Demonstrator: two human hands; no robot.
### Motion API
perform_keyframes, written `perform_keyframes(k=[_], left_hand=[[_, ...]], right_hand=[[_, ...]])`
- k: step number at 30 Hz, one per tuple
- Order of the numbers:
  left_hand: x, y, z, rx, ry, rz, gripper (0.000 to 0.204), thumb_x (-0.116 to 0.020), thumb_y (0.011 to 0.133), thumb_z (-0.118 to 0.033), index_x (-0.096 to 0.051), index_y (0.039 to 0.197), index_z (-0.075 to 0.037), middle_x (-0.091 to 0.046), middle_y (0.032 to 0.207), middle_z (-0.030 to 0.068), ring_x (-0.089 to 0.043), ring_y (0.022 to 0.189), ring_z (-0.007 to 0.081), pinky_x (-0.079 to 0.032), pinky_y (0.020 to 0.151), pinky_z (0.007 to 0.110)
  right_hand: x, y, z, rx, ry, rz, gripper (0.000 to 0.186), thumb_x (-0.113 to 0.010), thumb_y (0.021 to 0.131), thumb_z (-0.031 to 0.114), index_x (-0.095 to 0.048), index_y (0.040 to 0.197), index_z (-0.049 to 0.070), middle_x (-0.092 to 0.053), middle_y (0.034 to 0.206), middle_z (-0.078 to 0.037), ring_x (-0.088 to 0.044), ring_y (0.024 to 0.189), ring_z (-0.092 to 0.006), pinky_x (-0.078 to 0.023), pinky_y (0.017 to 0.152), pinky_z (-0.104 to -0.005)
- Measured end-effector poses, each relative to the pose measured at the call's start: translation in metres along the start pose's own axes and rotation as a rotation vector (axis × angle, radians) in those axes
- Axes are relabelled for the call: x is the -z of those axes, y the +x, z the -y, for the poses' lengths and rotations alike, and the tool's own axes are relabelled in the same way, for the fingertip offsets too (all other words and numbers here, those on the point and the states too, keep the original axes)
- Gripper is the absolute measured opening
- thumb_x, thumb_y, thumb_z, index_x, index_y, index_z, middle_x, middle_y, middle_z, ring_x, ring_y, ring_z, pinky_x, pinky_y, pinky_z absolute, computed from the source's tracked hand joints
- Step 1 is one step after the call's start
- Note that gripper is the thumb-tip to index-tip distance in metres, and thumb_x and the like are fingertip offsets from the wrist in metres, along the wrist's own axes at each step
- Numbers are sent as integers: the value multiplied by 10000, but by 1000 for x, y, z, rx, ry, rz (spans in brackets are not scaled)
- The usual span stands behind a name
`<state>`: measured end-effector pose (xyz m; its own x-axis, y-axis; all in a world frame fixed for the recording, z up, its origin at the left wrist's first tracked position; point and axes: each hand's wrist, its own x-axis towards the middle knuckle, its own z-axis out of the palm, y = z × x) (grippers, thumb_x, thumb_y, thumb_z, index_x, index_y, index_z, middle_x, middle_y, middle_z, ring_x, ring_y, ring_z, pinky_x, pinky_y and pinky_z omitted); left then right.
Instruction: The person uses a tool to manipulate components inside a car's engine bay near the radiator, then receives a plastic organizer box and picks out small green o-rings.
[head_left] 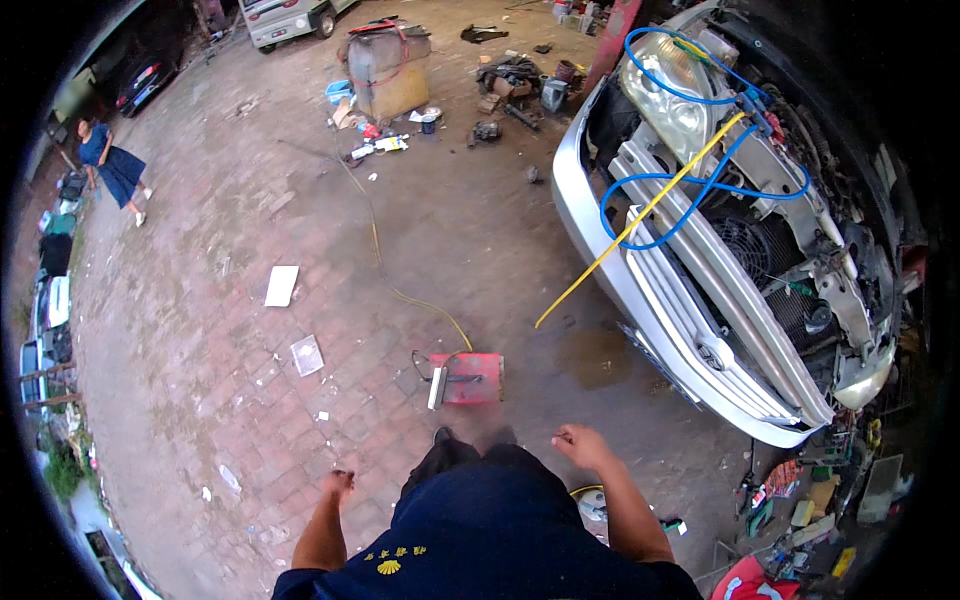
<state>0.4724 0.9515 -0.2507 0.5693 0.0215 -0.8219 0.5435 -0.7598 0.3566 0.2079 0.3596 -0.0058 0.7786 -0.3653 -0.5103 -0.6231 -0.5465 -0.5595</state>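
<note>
My left hand hangs low at my left side, with its arm bent beside my dark shirt. Its fingers are small and partly turned away, so their shape is unclear. My right hand is raised in front of my right side with fingers curled; anything inside them is hidden. Neither hand touches the things around it. Ahead of my feet a red box-like unit with a pale bar on it rests on the ground. A yellowish cord runs from it. Nearest my right hand is a silver car front, its engine bay exposed.
Blue hoses and a yellow hose drape over the car front. A worn drum-like container and litter stand ahead. Clutter lies at lower right. Another person walks at far left. A vehicle is parked behind.
</note>
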Motion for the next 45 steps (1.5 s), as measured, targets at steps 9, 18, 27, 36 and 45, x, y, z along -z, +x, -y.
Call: perform_keyframes(k=[9,18,27,36,45], left_hand=[[-42,-89,-160,-396,400,-178,557,-603,945,-458,-614,1308,-37,-711,1149,223,-678,1062,372,-532,940,451],[-63,-142,-156,-482,72,-243,742,-639,915,-458,-455,1430,44,-702,1157,259,-651,1113,433,-503,982,467],[-39,-191,-29,41,-335,-500,908,-684,915,-372,-192,1549,54,-719,958,189,-710,720,250,-574,665,394],[18,-246,38,-109,-1322,-514,729,-586,985,-397,-295,1560,-56,-637,1189,152,-687,955,284,-554,767,389],[238,-234,-33,-706,-1706,-640,900,-425,979,-651,-335,1510,70,-575,1417,218,-493,1360,337,-219,1212,448]], right_hand=[[-10,-8,-52,76,133,-183,288,-699,906,266,-698,1004,-5,-708,895,-208,-693,828,-334,-536,773,-412],[4,22,-59,229,60,-47,299,-700,919,247,-695,1041,-25,-734,931,-169,-715,851,-261,-554,795,-382],[-6,58,-101,294,127,-2,251,-685,914,183,-698,1041,-33,-725,870,-169,-708,796,-264,-546,783,-369],[-13,62,-55,428,33,46,246,-689,909,183,-699,1016,-38,-734,883,-189,-722,804,-295,-549,779,-376],[-22,38,-21,400,-138,-52,284,-703,905,211,-690,1050,-33,-729,929,-178,-708,835,-294,-546,788,-398]])
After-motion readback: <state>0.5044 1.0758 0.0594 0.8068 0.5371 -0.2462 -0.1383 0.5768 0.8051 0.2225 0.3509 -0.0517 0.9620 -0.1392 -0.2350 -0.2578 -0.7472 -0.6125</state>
